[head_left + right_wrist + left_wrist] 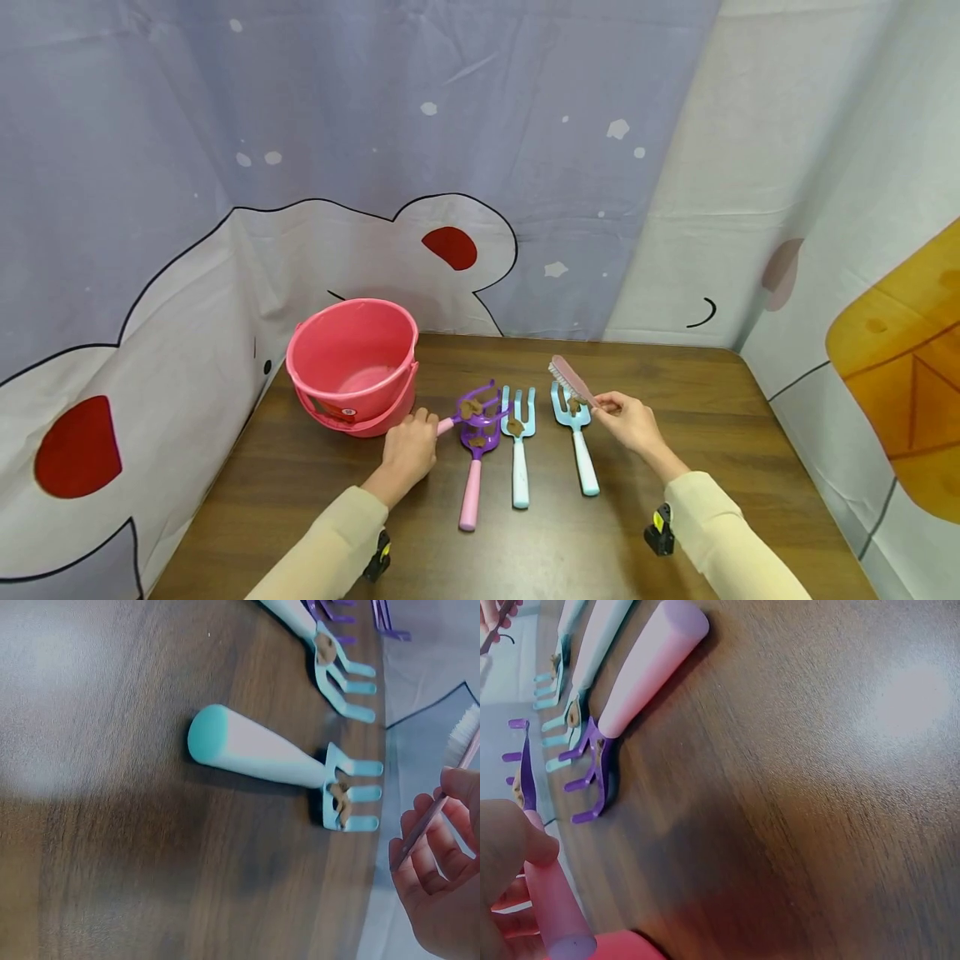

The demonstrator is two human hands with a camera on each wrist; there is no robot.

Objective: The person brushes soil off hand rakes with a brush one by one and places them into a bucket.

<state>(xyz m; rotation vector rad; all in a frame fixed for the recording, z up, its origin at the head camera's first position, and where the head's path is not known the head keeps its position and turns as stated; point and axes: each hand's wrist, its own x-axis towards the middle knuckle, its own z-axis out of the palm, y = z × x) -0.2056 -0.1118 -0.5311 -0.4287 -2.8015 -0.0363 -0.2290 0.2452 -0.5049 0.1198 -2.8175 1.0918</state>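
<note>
My left hand (411, 446) grips the pink handle of a purple toy garden fork (555, 907) with a brown clump on its head. The fork is lifted above the table, its prongs pointing right. Below it lies a second purple fork (470, 496) with a pink handle. My right hand (628, 423) pinches a small pink brush (573, 382) with white bristles between thumb and fingers. In the head view the brush overlaps the right light-blue fork (585, 462). Another light-blue fork (520, 475) lies left of that one. Brown smears show on the lying forks.
A pink bucket (300, 354) with its handle folded down stands at the back left, close by my left hand. The wooden table (675, 383) ends at a printed curtain (360, 100) behind and at the sides.
</note>
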